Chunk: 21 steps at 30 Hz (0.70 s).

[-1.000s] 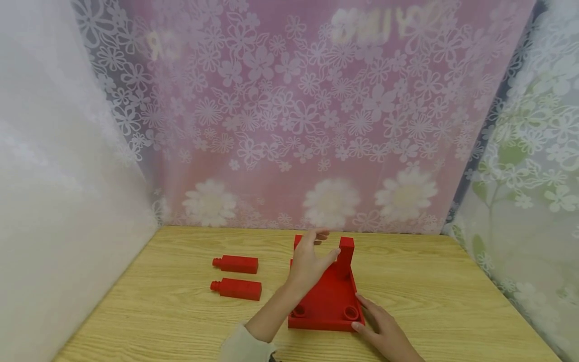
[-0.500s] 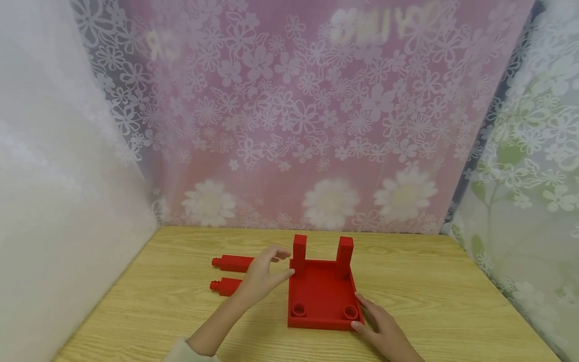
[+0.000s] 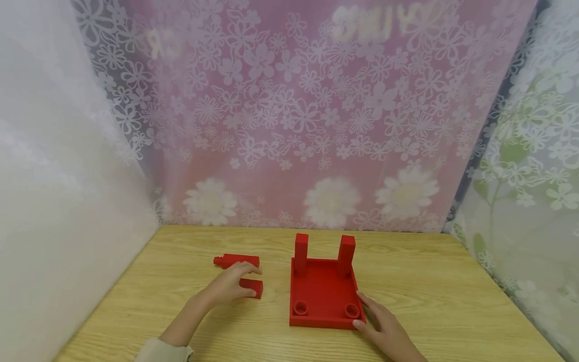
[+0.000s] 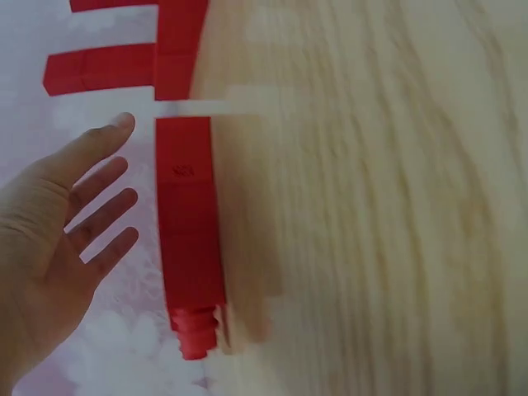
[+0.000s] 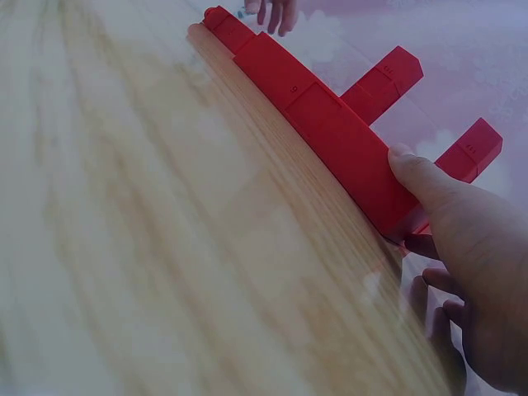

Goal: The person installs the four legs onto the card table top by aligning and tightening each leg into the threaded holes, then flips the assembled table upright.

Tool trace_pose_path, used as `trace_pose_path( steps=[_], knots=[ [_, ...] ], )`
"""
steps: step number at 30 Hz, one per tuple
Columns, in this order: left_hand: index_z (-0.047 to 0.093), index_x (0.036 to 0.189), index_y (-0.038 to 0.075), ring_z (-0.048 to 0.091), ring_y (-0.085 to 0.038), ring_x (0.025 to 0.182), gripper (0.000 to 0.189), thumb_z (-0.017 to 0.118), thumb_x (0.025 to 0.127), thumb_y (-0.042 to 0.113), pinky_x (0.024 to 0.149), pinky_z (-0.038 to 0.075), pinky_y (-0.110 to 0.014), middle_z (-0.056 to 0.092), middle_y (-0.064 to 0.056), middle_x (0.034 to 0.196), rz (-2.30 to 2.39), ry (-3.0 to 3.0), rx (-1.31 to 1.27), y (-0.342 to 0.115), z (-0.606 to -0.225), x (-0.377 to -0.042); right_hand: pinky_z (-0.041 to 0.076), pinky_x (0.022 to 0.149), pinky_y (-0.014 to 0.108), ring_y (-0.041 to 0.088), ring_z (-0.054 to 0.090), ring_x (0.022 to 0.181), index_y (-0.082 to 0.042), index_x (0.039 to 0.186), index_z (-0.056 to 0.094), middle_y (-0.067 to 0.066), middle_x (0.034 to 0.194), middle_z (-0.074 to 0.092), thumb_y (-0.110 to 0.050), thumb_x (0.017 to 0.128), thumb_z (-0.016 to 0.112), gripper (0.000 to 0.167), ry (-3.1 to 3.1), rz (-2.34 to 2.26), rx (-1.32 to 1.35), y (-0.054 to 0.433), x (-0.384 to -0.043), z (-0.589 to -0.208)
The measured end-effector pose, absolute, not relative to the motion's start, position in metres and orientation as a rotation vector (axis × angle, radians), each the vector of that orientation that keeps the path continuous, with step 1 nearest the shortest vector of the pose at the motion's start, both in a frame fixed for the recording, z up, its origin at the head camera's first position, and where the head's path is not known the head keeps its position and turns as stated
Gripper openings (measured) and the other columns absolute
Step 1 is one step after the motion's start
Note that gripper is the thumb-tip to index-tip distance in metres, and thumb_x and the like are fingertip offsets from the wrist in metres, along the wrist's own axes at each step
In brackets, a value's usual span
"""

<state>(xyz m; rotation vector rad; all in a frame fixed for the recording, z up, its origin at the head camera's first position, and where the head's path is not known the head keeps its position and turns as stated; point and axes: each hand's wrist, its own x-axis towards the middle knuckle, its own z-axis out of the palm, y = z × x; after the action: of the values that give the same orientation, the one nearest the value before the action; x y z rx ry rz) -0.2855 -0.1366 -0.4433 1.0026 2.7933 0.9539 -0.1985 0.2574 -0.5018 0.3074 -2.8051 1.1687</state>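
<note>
A red toy table top (image 3: 323, 294) with a low rim lies upturned on the wooden table. Two square red legs, left (image 3: 301, 254) and right (image 3: 346, 254), stand upright in its far corners. Round sockets, left (image 3: 300, 308) and right (image 3: 352, 311), show at its near corners. My right hand (image 3: 384, 327) holds the near right corner, thumb on the front wall and fingers along the side. Over the nearer loose leg (image 3: 252, 288) hovers my left hand (image 3: 228, 286), hiding its threaded end. In the left wrist view the fingers are spread, apart from that leg (image 4: 188, 214).
Another loose red leg (image 3: 244, 260) lies just beyond, its threaded end pointing left. The wooden table (image 3: 429, 286) meets a flowered pink sheet (image 3: 289, 125) at the back. Pale sheets stand at the left (image 3: 68, 176) and right (image 3: 529, 226).
My left hand has moved left and down, from above the table top to the nearer loose leg. The right hand stays at the corner.
</note>
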Motion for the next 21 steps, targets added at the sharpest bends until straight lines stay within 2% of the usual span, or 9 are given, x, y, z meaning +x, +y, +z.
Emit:
trace_pose_path(
  steps=[6,10,21],
  knots=[
    [0.059,0.119,0.008,0.044,-0.027,0.115,0.048,0.077,0.075,0.017,0.089,0.042,-0.043,0.055,-0.003,0.119,0.820,2.830,0.971,-0.146,-0.453,-0.292,0.033,0.093,0.058,0.036,0.038,0.123,-0.012,0.140,0.040,0.012,0.136,0.043,-0.048,0.085,0.060,0.068,-2.811,1.167,0.308,0.257,-0.198,-0.500],
    [0.061,0.117,0.010,0.048,-0.028,0.110,0.046,0.077,0.074,0.015,0.087,0.043,-0.044,0.056,-0.006,0.116,0.739,2.832,0.987,-0.144,-0.456,-0.294,0.033,0.093,0.058,0.036,0.038,0.122,-0.012,0.140,0.040,0.012,0.136,0.043,-0.048,0.085,0.060,0.069,-2.812,1.171,0.305,0.257,-0.198,-0.500],
    [0.060,0.117,0.007,0.051,-0.030,0.107,0.044,0.075,0.075,0.008,0.083,0.046,-0.043,0.056,-0.013,0.116,0.585,2.851,1.047,-0.140,-0.458,-0.295,0.033,0.092,0.057,0.036,0.040,0.122,-0.013,0.139,0.041,0.011,0.134,0.045,-0.048,0.084,0.061,0.068,-2.801,1.165,0.306,0.256,-0.199,-0.501]
  ],
)
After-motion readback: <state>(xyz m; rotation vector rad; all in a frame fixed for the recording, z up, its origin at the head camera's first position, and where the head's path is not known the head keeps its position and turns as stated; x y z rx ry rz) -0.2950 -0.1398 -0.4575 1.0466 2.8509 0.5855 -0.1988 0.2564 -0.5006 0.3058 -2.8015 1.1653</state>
